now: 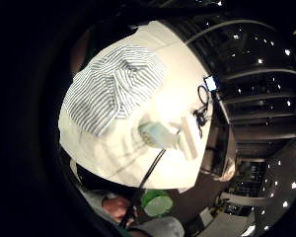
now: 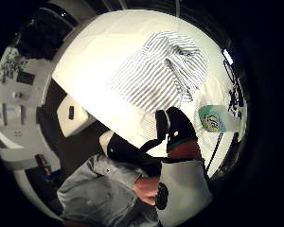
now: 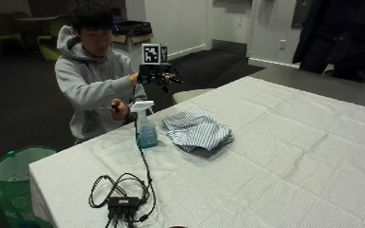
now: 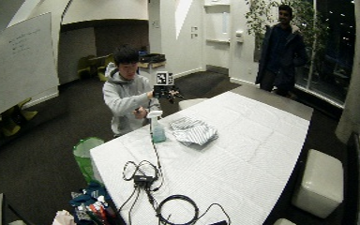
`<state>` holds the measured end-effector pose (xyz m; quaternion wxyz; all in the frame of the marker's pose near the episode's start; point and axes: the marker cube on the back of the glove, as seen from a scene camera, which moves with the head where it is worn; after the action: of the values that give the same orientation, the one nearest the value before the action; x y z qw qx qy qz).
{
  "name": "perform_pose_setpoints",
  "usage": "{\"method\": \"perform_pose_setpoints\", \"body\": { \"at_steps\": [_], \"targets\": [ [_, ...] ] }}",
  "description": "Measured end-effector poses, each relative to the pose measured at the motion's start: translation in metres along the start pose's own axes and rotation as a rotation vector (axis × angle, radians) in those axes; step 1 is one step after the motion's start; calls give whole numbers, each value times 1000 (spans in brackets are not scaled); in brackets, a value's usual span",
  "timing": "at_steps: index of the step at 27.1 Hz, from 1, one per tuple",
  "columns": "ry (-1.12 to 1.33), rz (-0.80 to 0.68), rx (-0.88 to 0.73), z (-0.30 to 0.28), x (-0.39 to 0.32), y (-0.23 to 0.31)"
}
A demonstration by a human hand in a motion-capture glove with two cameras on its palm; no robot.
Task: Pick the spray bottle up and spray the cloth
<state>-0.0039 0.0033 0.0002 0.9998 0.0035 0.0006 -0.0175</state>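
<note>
Gloved right hand (image 3: 159, 76) is up in the air, holding nothing, fingers look relaxed; spray bottle (image 3: 146, 124) stands on the table just at 9 o'clock of the striped cloth (image 3: 197, 130). Tall bottle, cable (image 3: 146, 166) draped against it, so a sloppy reach could tip it

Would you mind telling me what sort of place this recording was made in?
Probably an office meeting room or lounge. A large whiteboard stands along one wall, a long table under a white cover fills the middle, and a padded white stool sits beside it.
</note>
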Motion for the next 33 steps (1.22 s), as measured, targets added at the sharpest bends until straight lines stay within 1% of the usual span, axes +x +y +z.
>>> {"method": "perform_pose_setpoints", "body": {
  "at_steps": [4,17,24,33],
  "targets": [
    [-10,-22,0,1,-2,2],
    [-14,-25,-2,3,-1,3],
    [-52,-32,107,-1,7,21],
    [-110,1,225,-1,46,63]
  ]
}}
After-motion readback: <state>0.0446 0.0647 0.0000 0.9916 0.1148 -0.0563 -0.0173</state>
